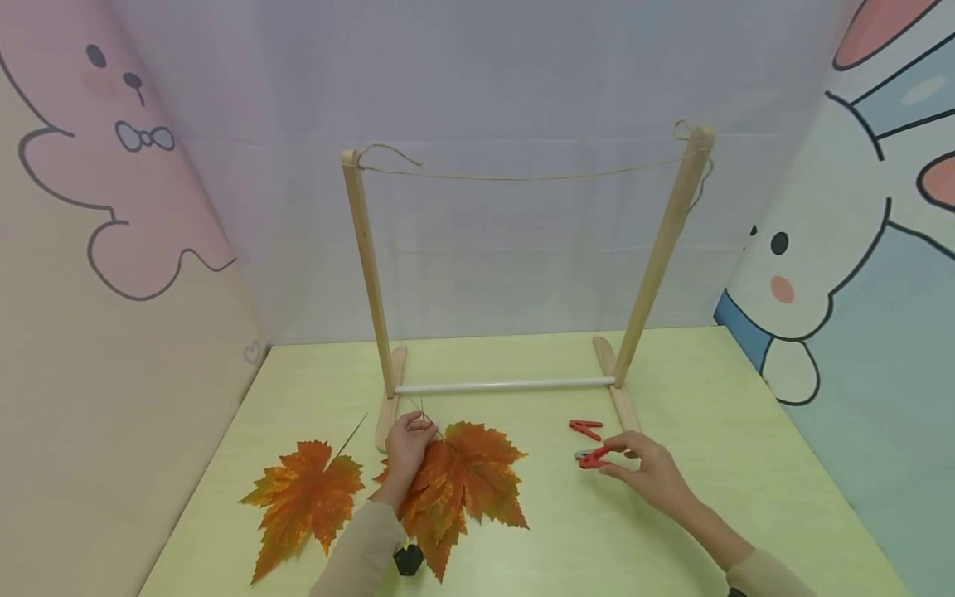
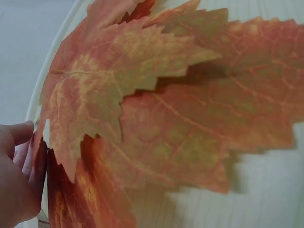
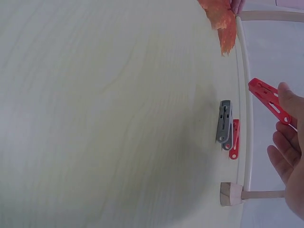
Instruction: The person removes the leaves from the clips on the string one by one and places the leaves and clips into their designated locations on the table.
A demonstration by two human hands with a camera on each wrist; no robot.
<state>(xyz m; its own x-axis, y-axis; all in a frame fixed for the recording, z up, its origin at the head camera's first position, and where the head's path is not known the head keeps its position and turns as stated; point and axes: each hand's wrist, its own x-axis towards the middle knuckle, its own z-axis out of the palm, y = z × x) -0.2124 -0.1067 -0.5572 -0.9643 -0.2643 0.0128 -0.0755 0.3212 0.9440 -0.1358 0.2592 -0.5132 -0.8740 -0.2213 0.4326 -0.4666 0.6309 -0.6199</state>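
Note:
At the middle of the table my left hand (image 1: 409, 454) pinches an orange-green artificial maple leaf (image 1: 470, 473) near its stem. This leaf overlaps another maple leaf beneath it, and thin stems poke out past the fingertips. In the left wrist view the serrated leaf (image 2: 95, 85) spreads beside the thumb and fingers. My right hand (image 1: 651, 473) pinches a red clothespin (image 3: 266, 97) between thumb and fingers, its other fingers loosely bent. Under it on the table lie a grey clothespin (image 3: 224, 122), partly hidden in the head view, and another red clothespin (image 1: 585, 428).
A separate maple leaf (image 1: 309, 493) lies at the left. Behind the hands stands a wooden frame (image 1: 366, 265) with a white crossbar (image 1: 507, 385) low down and a twine line (image 1: 515, 177) between its post tops. Cartoon-printed cloths flank the table (image 1: 671, 539).

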